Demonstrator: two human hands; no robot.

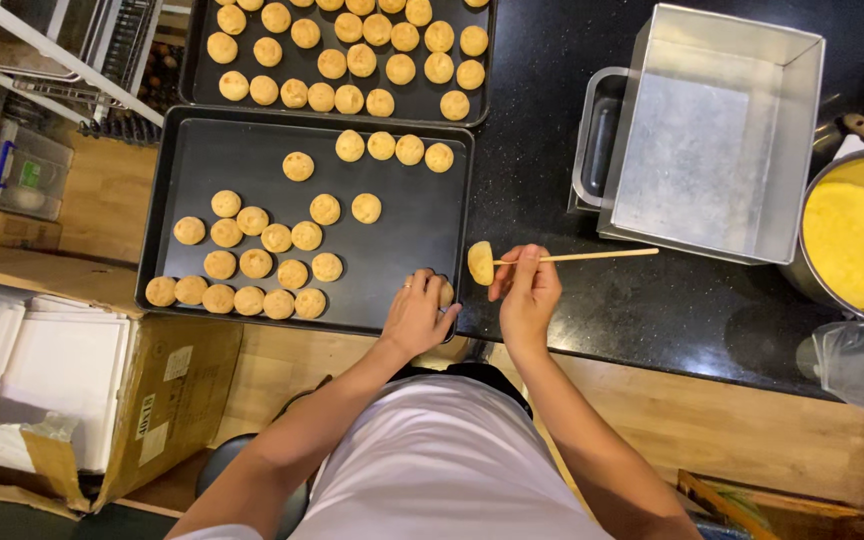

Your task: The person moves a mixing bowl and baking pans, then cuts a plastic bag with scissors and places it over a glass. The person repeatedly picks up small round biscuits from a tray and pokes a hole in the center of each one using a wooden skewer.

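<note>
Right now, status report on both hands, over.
Left hand on near tray corner. Right hand holds wooden stick, puff on its tip. Nothing blocking.

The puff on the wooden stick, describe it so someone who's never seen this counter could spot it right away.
Start at the near baking tray on the black counter and go to its lower right corner. Just past that edge, the right hand holds a thin wooden stick with one round golden puff on its tip. Unlike the others, it is off the tray.
</note>
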